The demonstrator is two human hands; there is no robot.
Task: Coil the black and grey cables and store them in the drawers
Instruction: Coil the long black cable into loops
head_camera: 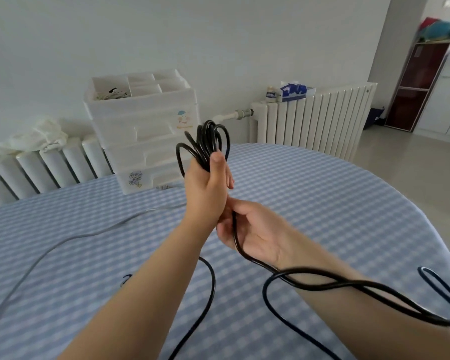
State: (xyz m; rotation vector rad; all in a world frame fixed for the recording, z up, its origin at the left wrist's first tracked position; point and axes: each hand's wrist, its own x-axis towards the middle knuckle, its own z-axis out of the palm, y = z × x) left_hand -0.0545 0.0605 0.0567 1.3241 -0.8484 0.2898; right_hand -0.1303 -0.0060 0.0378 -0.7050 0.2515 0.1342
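My left hand [208,183] is raised above the table and grips a bundle of black cable [205,144] loops that stick up past its fingers. Just below it, my right hand [250,229] holds the loose run of the same black cable, which passes over my palm and down across my right forearm. The rest of that cable lies in wide loops on the table near me. A grey cable [63,242] trails across the left of the table. The white drawer unit [143,136] stands at the table's far edge, its drawers closed.
The table carries a blue checked cloth [322,203]. White radiators [312,118] run along the wall behind it, one with a tissue box [294,90] on top, another with a white cloth [37,139]. Open floor and a dark cabinet [413,84] lie to the right.
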